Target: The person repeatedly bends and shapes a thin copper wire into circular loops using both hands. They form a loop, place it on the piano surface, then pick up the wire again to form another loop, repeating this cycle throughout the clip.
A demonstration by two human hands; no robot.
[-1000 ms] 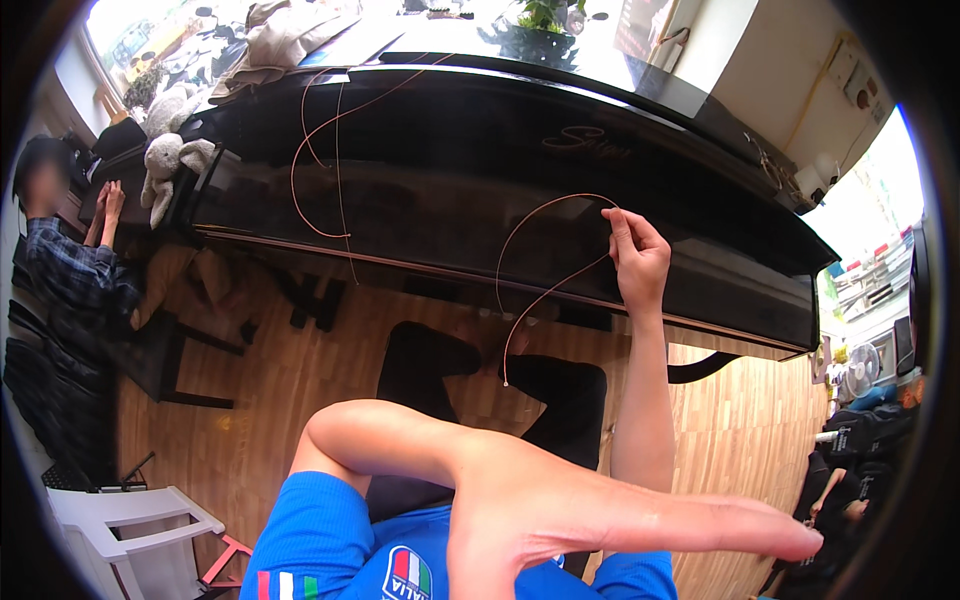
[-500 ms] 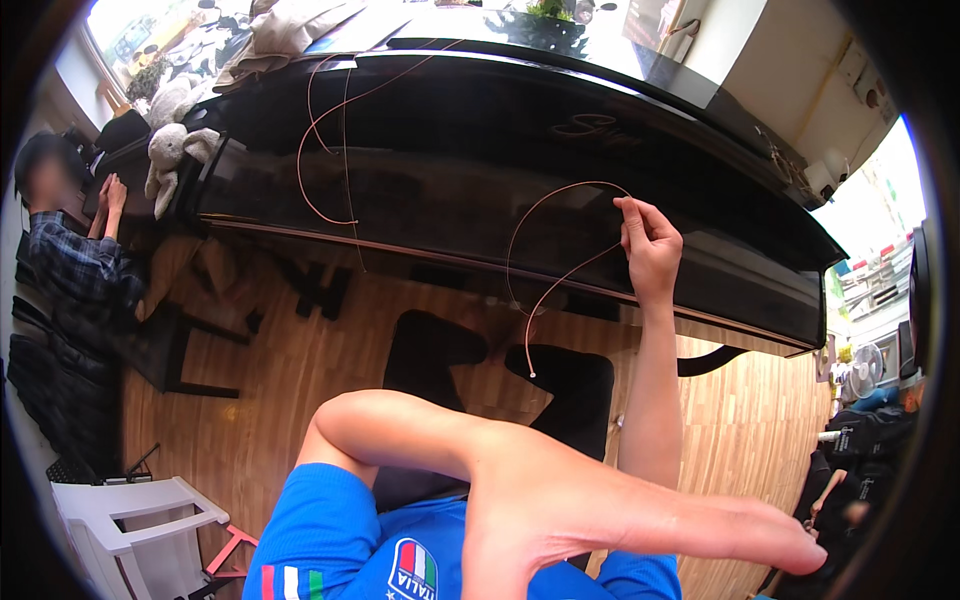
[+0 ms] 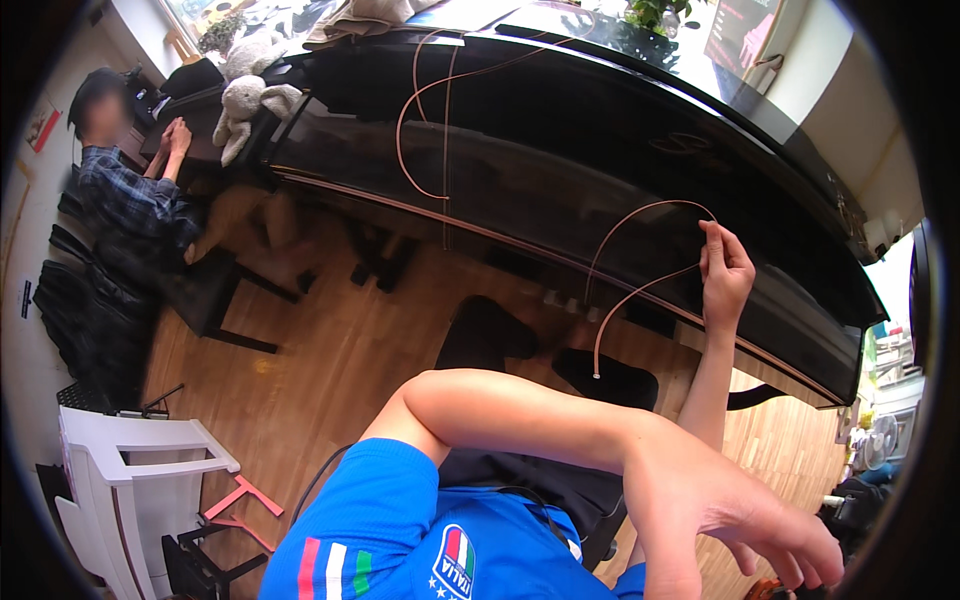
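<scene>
My right hand (image 3: pixel 727 272) is raised in front of a glossy black piano (image 3: pixel 560 170), thumb and fingers pinched on a thin copper-coloured string (image 3: pixel 597 372). One part of it loops up and left from the pinch. Another part hangs in a curve to a small pale bead-like end. Across my body reaches my left arm; my left hand (image 3: pixel 740 515) is empty at the lower right, fingers apart. A second copper-coloured string (image 3: pixel 400 150) is draped over the piano's top edge and hangs down its front in a curve.
At the left, a person in a plaid shirt (image 3: pixel 125 220) sits with hands raised. A grey plush rabbit (image 3: pixel 243 100) lies at the piano's left end. A white plastic seat-like piece (image 3: pixel 135 455) and a red frame (image 3: pixel 240 497) stand lower left. Wooden flooring (image 3: pixel 290 400) lies below.
The view has turned, so the scene sits further right. My left hand's fingers have spread and bent downward. My right hand keeps its pinch on the string, at much the same place before the piano.
</scene>
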